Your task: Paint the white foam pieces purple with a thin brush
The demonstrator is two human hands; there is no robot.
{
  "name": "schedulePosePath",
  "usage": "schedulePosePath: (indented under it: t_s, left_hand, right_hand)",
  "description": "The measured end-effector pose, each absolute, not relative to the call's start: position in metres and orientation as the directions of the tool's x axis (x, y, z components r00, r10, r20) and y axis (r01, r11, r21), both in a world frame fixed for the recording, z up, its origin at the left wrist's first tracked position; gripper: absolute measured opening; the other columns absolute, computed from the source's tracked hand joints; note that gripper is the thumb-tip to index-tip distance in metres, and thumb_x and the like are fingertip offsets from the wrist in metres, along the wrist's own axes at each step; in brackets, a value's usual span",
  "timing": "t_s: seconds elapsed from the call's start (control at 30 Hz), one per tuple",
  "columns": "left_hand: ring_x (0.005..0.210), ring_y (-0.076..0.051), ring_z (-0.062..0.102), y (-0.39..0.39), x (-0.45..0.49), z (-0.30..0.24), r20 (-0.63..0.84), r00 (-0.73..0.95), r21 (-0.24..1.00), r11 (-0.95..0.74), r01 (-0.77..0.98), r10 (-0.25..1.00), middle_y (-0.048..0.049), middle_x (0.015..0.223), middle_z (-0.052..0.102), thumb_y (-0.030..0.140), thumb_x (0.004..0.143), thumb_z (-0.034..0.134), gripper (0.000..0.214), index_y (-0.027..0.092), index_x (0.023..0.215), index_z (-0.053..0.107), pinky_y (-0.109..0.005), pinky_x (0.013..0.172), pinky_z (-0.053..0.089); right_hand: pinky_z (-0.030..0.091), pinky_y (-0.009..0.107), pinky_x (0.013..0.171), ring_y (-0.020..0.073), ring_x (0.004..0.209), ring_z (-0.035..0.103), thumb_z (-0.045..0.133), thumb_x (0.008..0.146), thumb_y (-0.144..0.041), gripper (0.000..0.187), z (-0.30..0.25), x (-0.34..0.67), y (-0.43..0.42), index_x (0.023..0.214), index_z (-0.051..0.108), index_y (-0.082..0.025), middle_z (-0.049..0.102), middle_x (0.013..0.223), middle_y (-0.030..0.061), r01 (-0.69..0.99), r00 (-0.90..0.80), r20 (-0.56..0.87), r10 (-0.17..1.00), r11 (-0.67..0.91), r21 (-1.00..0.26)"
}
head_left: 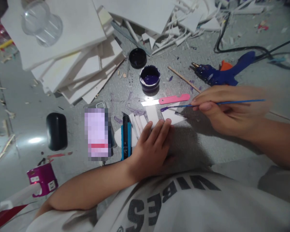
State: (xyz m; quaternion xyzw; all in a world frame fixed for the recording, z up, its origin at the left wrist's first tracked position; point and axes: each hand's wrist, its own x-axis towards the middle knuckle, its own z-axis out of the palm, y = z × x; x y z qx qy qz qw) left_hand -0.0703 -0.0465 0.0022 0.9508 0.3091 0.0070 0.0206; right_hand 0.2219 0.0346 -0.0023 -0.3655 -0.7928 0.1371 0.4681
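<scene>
My right hand [218, 111] pinches a thin blue paintbrush [234, 102], its purple-loaded tip [163, 109] resting on a small white foam piece [176, 116]. My left hand [151, 146] lies flat with fingers stretched out, pressing down on the white pieces [140, 124] beside the tip. An open pot of purple paint [149, 78] stands just beyond, its black lid [137, 58] behind it.
A pink-handled blade [174, 99], a blue utility knife [126, 135], a phone [98, 133] and a black oblong object [56, 131] lie around my hands. A blue glue gun [222, 72] with cables sits right; stacked white boards [70, 48] and scraps fill the back. A magenta tape dispenser [42, 178] is lower left.
</scene>
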Motion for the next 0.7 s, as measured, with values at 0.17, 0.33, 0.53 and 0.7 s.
schedulePosePath:
  t_s: [0.17, 0.33, 0.53, 0.7]
  left_hand:
    - [0.171, -0.043, 0.059, -0.046, -0.071, 0.002, -0.009, 0.811, 0.057, -0.810, 0.584, 0.584, -0.0241, 0.192, 0.060, 0.076, 0.117, 0.065, 0.097, 0.006, 0.184, 0.064, -0.054, 0.147, 0.042]
    - [0.169, -0.042, 0.062, -0.045, -0.070, 0.005, 0.017, 0.815, 0.042, -0.814, 0.579, 0.580, -0.0245, 0.190, 0.063, 0.077, 0.117, 0.066, 0.096, 0.005, 0.180, 0.068, -0.054, 0.145, 0.044]
    - [0.170, -0.042, 0.061, -0.045, -0.070, 0.005, -0.016, 0.810, 0.054, -0.809, 0.585, 0.586, -0.0236, 0.192, 0.061, 0.076, 0.117, 0.067, 0.095, 0.007, 0.183, 0.065, -0.054, 0.146, 0.043]
    - [0.169, -0.042, 0.062, -0.045, -0.070, 0.004, 0.010, 0.812, 0.047, -0.812, 0.582, 0.583, -0.0244, 0.190, 0.062, 0.075, 0.118, 0.066, 0.094, 0.006, 0.181, 0.067, -0.054, 0.145, 0.044]
  right_hand:
    - [0.068, 0.029, 0.069, 0.0181, 0.077, 0.087, 0.079, 0.116, -0.025, 0.021, 0.000, 0.222, 0.035, 0.097, 0.086, -0.028, 0.087, 0.085, 0.0002, 0.524, -0.242, 0.671, 0.701, 0.676, -0.518]
    - [0.071, 0.032, 0.070, 0.0191, 0.075, 0.086, 0.075, 0.118, -0.026, 0.024, -0.001, 0.222, 0.035, 0.096, 0.085, -0.028, 0.086, 0.082, 0.0008, 0.505, -0.223, 0.690, 0.689, 0.687, -0.523]
    - [0.068, 0.031, 0.066, 0.0191, 0.075, 0.087, 0.077, 0.116, -0.025, 0.020, 0.002, 0.223, 0.036, 0.098, 0.086, -0.028, 0.087, 0.084, 0.0005, 0.518, -0.269, 0.665, 0.696, 0.687, -0.510]
    - [0.069, 0.033, 0.066, 0.0195, 0.076, 0.086, 0.076, 0.117, -0.024, 0.024, 0.010, 0.227, 0.036, 0.097, 0.088, -0.029, 0.085, 0.082, 0.0003, 0.537, -0.249, 0.666, 0.703, 0.672, -0.509]
